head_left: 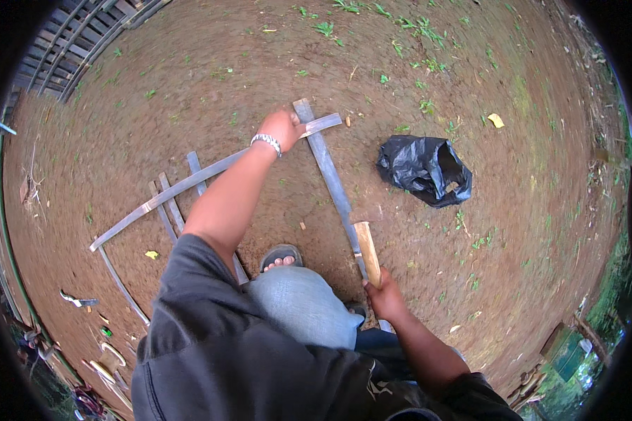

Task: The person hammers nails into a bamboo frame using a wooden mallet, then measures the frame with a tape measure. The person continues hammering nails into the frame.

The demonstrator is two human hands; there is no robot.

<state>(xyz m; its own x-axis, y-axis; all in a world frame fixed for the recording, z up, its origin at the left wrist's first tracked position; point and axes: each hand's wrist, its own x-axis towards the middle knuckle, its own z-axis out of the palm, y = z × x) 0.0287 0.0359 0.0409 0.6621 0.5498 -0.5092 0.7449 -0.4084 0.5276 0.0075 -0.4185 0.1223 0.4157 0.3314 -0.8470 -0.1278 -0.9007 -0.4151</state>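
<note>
Near its end, 1 slat (189, 183), likely stiff, is best held: left hand (282, 129) clenched there, right hand (388, 299) round 1 stick (367, 252).

Far ground: past the left fingers (296, 122), open dirt (260, 63) rolled away, low weeds (324, 29) dotted about!
Right lane: a gap ran between the long slat (330, 172) and the black bag (414, 168), room to pass!
Lower right: the wooden handle (368, 254), gripped in the right fingers (381, 285), blocked part of that slat!
Inside the slats: tight! The left forearm (225, 203) cut across, a foot (282, 260) and knee (305, 305) crowded the near end!
Left flank: short slats (174, 208) met the cross slat (211, 170), barring low passage!
</note>
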